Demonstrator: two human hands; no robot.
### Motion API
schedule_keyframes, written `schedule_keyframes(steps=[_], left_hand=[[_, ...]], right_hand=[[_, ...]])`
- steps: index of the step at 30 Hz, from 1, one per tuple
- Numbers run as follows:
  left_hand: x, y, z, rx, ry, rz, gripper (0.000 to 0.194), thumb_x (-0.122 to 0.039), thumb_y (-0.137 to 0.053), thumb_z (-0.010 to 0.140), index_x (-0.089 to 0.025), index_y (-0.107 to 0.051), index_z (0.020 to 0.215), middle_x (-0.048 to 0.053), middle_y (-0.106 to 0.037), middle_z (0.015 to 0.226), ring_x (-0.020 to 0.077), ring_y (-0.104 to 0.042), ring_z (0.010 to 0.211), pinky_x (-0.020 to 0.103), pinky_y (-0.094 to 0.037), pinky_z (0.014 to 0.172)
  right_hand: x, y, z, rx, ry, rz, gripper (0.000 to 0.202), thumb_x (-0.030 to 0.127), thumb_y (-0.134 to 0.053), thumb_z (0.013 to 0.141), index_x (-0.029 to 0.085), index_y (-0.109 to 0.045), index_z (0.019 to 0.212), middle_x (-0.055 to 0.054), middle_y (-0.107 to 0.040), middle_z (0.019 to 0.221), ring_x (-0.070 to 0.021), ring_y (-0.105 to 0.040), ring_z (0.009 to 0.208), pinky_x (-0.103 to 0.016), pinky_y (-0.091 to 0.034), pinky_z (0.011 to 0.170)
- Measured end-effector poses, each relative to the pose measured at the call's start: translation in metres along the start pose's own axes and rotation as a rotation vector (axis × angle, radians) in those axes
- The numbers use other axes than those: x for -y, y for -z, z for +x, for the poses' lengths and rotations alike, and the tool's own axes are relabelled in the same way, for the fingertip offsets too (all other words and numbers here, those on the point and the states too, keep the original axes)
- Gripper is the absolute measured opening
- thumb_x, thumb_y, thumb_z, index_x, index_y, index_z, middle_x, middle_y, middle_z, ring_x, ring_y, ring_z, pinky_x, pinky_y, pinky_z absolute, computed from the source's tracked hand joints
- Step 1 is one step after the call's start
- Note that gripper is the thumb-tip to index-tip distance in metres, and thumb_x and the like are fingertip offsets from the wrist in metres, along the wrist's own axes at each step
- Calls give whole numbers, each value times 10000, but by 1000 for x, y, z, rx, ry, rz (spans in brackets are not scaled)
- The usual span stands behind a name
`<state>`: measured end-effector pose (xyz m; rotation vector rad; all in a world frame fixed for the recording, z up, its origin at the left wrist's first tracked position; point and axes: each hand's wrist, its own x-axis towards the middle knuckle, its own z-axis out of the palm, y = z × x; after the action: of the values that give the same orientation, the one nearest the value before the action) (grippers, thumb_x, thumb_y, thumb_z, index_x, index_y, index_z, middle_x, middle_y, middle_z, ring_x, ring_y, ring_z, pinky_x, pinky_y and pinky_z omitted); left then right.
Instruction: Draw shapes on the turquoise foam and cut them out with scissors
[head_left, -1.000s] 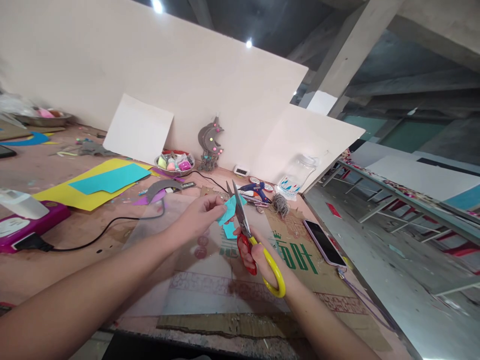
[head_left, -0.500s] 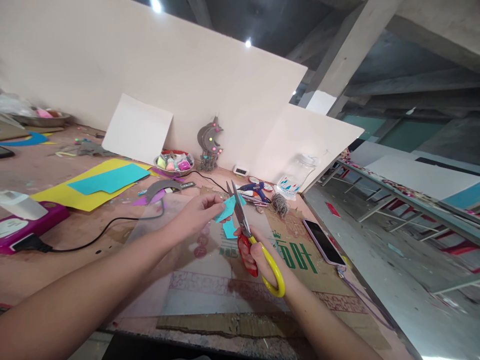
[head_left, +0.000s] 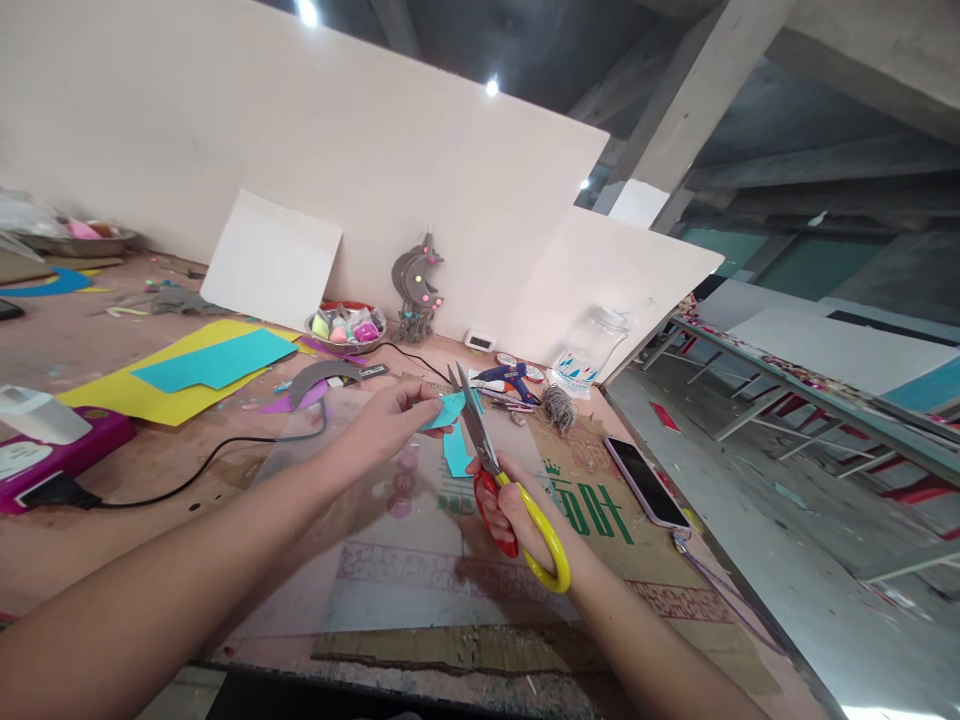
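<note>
Between the thumb and fingers of my left hand (head_left: 409,410) is a small piece of light blue paper (head_left: 448,410). My right hand (head_left: 510,510) grips scissors (head_left: 480,440) with one yellow and one red handle. Their blades are slightly parted and point up and away from me, with the paper's right side at them. Just below the held piece, another light blue paper piece (head_left: 455,455) shows over the work surface; whether it is joined to the held piece I cannot tell. Under both hands lies a translucent sheet on printed cardboard (head_left: 592,570).
Yellow paper (head_left: 180,405) and a larger blue sheet (head_left: 225,360) lie left, near a purple power strip (head_left: 112,437) and its black cable. Behind are a bowl of clay packs (head_left: 346,328), a glue gun (head_left: 506,377), grey yarn (head_left: 559,408) and a plastic jar (head_left: 592,350). A phone (head_left: 646,482) lies right.
The held paper has tilted and shifted slightly left and down with my left fingers. My right hand and the scissors stay almost in place.
</note>
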<state>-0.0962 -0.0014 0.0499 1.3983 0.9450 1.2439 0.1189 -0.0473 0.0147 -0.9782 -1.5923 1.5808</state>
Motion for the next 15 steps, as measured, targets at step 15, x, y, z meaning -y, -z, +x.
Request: schedule_keyframes(steps=[15], left_hand=[[12,4,5,11,37,-134,339,-494,-686,762,-158,-641,788,40,-704,791,167,-680,732,326,-571,754]], right_hand=[[-2,-1,2,1,29,30,602,765,-565,752,222,-486,1001,80,-320,663,-66,-174,478,-193,-152,405]])
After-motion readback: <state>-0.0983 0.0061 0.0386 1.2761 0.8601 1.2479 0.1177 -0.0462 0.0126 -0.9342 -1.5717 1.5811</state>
